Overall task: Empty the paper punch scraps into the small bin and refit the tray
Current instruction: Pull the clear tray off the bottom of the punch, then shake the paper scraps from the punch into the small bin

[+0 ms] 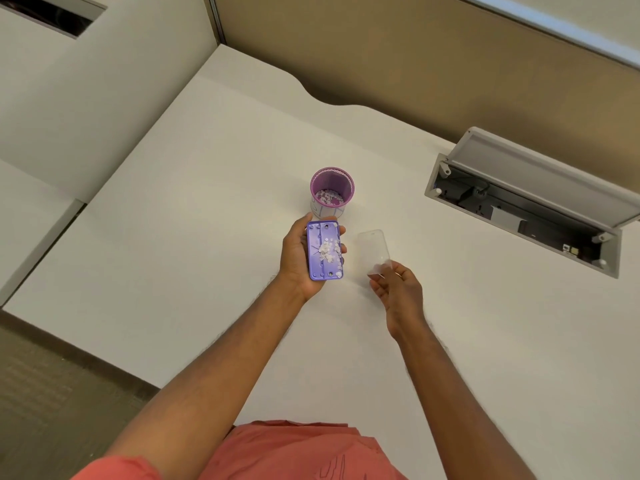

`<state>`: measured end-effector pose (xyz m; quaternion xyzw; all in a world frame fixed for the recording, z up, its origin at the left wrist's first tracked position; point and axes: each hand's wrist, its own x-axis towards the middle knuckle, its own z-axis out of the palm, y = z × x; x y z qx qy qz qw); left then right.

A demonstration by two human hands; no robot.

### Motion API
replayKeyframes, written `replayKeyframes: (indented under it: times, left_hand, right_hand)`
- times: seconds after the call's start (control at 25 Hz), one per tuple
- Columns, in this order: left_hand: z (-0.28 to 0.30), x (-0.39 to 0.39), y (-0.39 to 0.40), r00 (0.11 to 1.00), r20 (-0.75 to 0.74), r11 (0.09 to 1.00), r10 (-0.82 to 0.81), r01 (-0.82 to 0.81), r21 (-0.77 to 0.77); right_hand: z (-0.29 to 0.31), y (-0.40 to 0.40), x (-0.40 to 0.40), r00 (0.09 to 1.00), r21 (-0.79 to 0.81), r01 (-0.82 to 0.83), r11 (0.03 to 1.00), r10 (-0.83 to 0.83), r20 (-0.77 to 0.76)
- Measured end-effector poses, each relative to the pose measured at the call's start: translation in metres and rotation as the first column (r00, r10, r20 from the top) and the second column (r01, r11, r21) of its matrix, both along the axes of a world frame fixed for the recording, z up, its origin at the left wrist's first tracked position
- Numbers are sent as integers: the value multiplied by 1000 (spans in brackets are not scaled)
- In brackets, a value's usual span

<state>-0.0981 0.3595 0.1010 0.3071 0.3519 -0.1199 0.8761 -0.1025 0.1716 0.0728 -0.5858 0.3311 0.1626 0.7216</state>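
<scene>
My left hand (298,258) is cupped around the purple punch (325,250), thumb along its left side and fingertips curled over its right edge, so the underside faces up at me. A small heap of white paper scraps (328,252) sits loose on that underside, mostly toward the right half. My right hand (398,289) pinches the near end of the clear tray (374,250) between thumb and forefinger, the other fingers loosely bent; the tray sticks out away from me, tilted, and apart from the punch. It is so transparent that I can't be sure whether any scraps are left in it.

Just beyond the punch stands the small purple bin (332,192), upright on the desk (207,202), with a layer of white scraps on its bottom. Its white lower wall carries some line pattern, too small for me to read; I can make out no brand or writing on the punch or tray either.

All this is near the middle of the desk. To the right, toward the far right edge, a cable hatch (526,202) is set into the surface with its lid raised. The far edge curves along a tan partition (415,57). The left side and the near part of the surface lie bare around my forearms.
</scene>
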Motion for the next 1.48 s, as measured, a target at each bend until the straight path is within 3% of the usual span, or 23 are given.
replayKeyframes:
  times: [0.2,0.44,0.56,0.64,0.8,1.08,1.32,1.48]
  left_hand:
    - [-8,1,2,1000,-26,1000,1,-1,3]
    - [-12,4,3,999,-32,1000,2,-2,-2]
    - [-10,7,2,1000,-24,1000,11,-11,5]
    - [-5,13,2,999,-9,999,36,-36,14]
    - [10,32,3,996,43,996,83,-84,22]
    - [11,53,13,992,108,997,62,-66,29]
    - [10,75,33,984,171,981,-59,25,192]
    - [13,91,56,963,226,947,-147,71,315]
  right_hand:
    - [-31,-5,-2,998,-66,-48,997,46,-38]
    - [-27,-7,-9,969,-370,-241,897,242,-45]
    - [-4,5,-7,971,-435,-209,876,240,18]
    - [17,21,-5,965,-366,-194,910,245,97]
    - [54,54,0,899,-239,-327,914,379,220]
    - [70,65,28,929,30,-333,943,322,183]
    - [73,73,71,938,50,-272,961,253,237]
    - [76,81,98,910,17,-316,949,298,287]
